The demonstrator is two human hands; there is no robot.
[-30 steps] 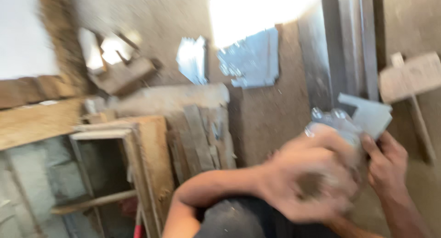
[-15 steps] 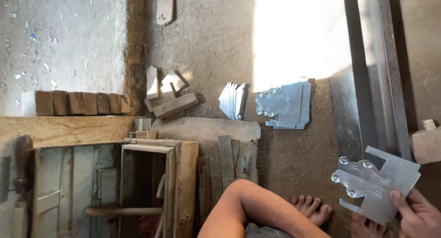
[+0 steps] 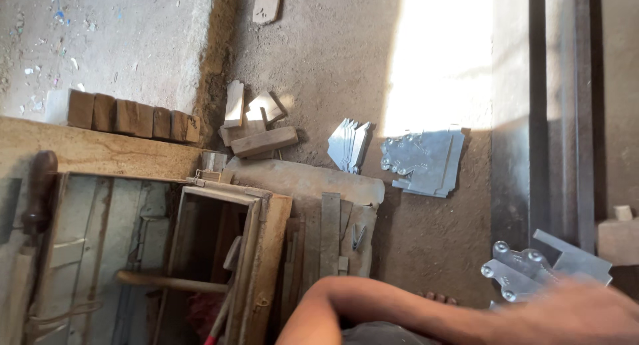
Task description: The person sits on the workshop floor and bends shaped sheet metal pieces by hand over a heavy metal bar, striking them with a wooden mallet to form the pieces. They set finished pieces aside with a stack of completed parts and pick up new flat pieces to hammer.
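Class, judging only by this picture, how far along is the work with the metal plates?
Done, it seems: two batches of cut metal plates lie on the dirt floor, a fanned stack and a flat pile. In hand: a blurred hand covers more plates at lower right. What is left cannot be told.

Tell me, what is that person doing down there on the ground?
A person sits on a dirt floor. One hand, blurred, lies over shiny cut metal plates at the lower right; which hand it is cannot be told. More metal plates lie on the ground ahead, beside wood scraps and a wooden frame.
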